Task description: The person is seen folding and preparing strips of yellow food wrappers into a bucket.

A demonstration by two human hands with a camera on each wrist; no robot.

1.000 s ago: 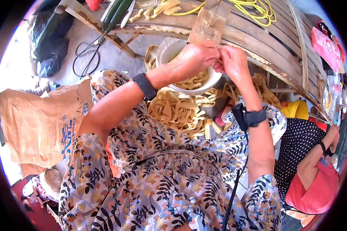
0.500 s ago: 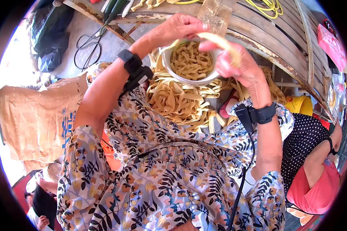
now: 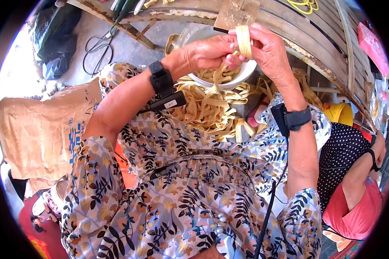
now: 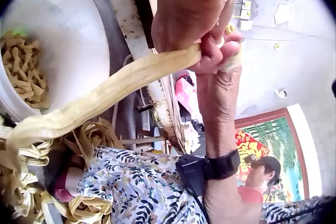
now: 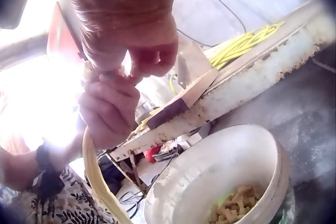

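A long pale yellow strip (image 3: 243, 39) is held up above a white bowl (image 3: 247, 71) of cut strip pieces. My right hand (image 3: 267, 46) has the strip's end wrapped over its fingers. My left hand (image 3: 212, 52) pinches the same strip just beside it, and the strip hangs down from there to the pile (image 3: 203, 108) in my lap. In the left wrist view the strip (image 4: 100, 98) stretches from the pinching fingers down past the bowl (image 4: 68, 40). In the right wrist view both hands meet over the bowl (image 5: 220, 182) with the strip (image 5: 97, 182) curving down.
A curved wooden bench (image 3: 298, 30) runs behind the bowl, with a wood block (image 3: 235, 13) on it. Scissors (image 3: 97, 49) lie on the ground at left near a brown paper sack (image 3: 39, 129). A seated person in a dotted top (image 3: 345, 164) is at right beside a yellow container (image 3: 339, 114).
Both hands came back together over the bowl. The strip that was stretched between them is now looped over my right fingers, and my left hand moved down and right to pinch it.
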